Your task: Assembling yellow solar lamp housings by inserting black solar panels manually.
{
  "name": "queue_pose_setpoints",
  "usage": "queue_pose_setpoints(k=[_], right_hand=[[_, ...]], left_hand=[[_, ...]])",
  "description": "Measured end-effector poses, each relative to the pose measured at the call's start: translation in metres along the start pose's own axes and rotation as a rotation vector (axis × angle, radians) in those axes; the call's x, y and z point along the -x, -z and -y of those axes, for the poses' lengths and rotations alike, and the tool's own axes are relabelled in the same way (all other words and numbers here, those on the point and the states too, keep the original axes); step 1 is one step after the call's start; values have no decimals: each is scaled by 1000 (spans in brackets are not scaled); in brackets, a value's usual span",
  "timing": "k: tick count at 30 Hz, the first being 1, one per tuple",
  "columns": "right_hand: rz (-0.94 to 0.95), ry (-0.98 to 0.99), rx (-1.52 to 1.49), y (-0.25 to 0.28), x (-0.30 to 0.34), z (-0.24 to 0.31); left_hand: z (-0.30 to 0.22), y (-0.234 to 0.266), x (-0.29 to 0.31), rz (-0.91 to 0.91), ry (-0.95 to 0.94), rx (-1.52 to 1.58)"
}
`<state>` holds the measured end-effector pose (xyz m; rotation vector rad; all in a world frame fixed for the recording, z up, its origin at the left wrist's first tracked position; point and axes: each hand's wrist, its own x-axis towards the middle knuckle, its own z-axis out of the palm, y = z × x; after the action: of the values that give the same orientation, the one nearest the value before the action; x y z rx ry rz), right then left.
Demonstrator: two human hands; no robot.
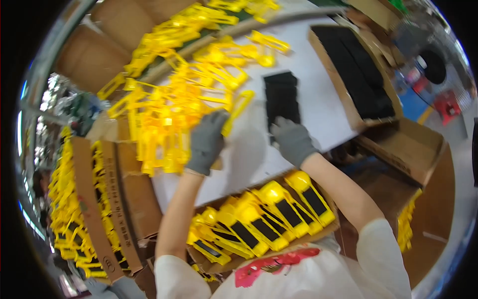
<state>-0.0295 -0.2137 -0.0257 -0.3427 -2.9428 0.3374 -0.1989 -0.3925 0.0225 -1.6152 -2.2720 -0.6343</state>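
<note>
My left hand [206, 142], in a grey glove, is closed on a yellow plastic frame [241, 108], a long narrow piece with an open middle. A heap of similar yellow frames [167, 112] lies right beside that hand on the white tabletop. My right hand [294, 142], also gloved in grey, has its fingers curled over the near end of a stack of flat black rectangular pieces [282, 97]. The fingertips seem to pinch a black piece there, though they are partly hidden.
Against my body, a cardboard box [328, 230] holds yellow frames fitted with black pieces [264, 228]. An open carton of black pieces [351, 70] sits at the far right. More yellow frames fill a carton [92, 209] at the left. Another carton [403, 149] stands at the right.
</note>
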Motion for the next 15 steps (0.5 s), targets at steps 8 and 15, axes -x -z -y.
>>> queue_pose_setpoints(k=[8, 15], right_hand=[[-126, -39, -519, 39, 28, 10], [-89, -218, -1094, 99, 84, 75]], left_hand=[[-64, 41, 74, -186, 728, 1074], [-121, 65, 123, -156, 991, 1425]])
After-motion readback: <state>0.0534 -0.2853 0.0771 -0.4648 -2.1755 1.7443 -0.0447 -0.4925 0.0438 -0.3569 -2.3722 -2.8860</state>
